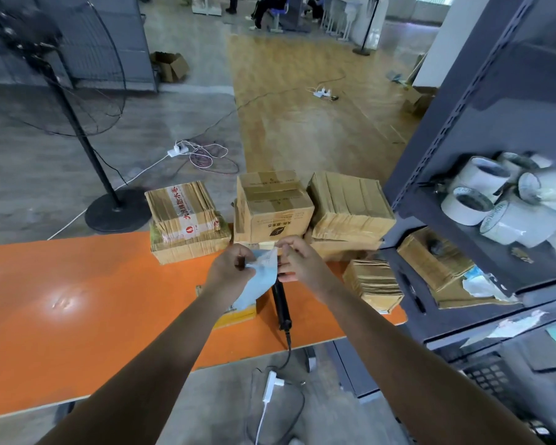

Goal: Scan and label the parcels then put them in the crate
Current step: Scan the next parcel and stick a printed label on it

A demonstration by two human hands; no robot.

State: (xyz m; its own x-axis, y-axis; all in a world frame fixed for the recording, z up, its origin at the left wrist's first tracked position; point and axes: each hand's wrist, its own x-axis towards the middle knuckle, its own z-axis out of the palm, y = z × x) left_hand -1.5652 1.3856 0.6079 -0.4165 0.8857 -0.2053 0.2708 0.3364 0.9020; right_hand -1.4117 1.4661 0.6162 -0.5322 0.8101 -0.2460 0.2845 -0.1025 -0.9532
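Observation:
Both hands hold a pale blue and white label sheet [260,274] above the orange table [77,300]. My left hand [230,268] grips its left edge. My right hand [297,261] pinches its upper right corner. Under the sheet lies a small yellow-brown parcel [238,314], mostly hidden by my left forearm. A black handheld scanner [281,305] lies on the table just right of it, its cable hanging off the front edge. Several cardboard parcels stand at the table's far edge: a taped stack [187,220], a box [272,207] and a bundle [350,207].
A dark metal shelf [463,155] stands to the right with white tape rolls [501,200] and cardboard on it. A flat cardboard stack [374,284] sits at the table's right end. A floor fan [87,149] stands at the left. Power strips and cables lie on the floor.

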